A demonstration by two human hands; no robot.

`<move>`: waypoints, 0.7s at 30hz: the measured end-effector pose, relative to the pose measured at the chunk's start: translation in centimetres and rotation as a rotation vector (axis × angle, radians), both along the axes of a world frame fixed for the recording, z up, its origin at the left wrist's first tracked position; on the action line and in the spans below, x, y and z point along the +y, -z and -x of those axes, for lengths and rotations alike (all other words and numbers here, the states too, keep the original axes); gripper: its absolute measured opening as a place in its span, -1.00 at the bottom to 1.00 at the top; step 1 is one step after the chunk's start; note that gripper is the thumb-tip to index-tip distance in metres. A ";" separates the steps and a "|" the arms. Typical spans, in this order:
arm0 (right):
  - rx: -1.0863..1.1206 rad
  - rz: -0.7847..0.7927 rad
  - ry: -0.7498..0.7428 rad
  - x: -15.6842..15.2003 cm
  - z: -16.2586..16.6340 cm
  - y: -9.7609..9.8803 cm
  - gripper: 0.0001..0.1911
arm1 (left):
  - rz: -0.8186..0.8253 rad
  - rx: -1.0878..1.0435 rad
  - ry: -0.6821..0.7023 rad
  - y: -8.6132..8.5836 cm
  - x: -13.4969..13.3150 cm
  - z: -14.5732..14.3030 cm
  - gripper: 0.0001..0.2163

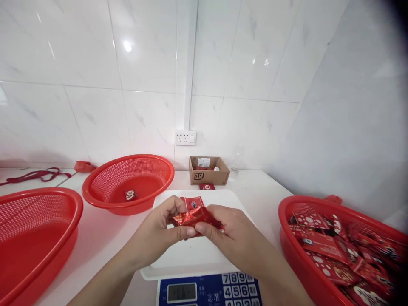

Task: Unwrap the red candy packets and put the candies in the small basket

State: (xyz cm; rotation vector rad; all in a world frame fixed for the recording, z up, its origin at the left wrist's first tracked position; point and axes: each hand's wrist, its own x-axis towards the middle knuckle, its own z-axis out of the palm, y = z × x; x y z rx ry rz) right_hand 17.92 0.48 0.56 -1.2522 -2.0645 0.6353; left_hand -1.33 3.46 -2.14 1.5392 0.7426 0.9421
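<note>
My left hand (161,231) and my right hand (231,236) meet above the white pan of a weighing scale (191,255). Both pinch a crumpled red foil packet (194,214) between thumb and fingers. A second red packet shows just behind it. The scale's blue front panel (208,291) has a small display and number keys.
A red basket (342,250) full of red packets stands at the right. A round red basket (127,182) behind the scale holds one packet (130,195). Another red basket (35,238) sits at the left. A small cardboard box (208,170) and a wall socket (185,137) are at the back.
</note>
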 end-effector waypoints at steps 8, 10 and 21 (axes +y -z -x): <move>0.261 0.037 -0.116 -0.6 0.4 -0.4 -0.80 | -0.014 -0.088 0.059 -0.8 -1.0 0.1 -0.74; 0.284 0.037 -0.135 -0.8 0.5 -0.4 -0.80 | -0.026 -0.091 0.024 -0.9 -1.3 0.0 -0.74; 0.222 0.071 -0.128 -1.1 0.4 -0.4 -0.59 | -0.090 -0.079 -0.128 -1.2 -2.4 -0.3 -0.65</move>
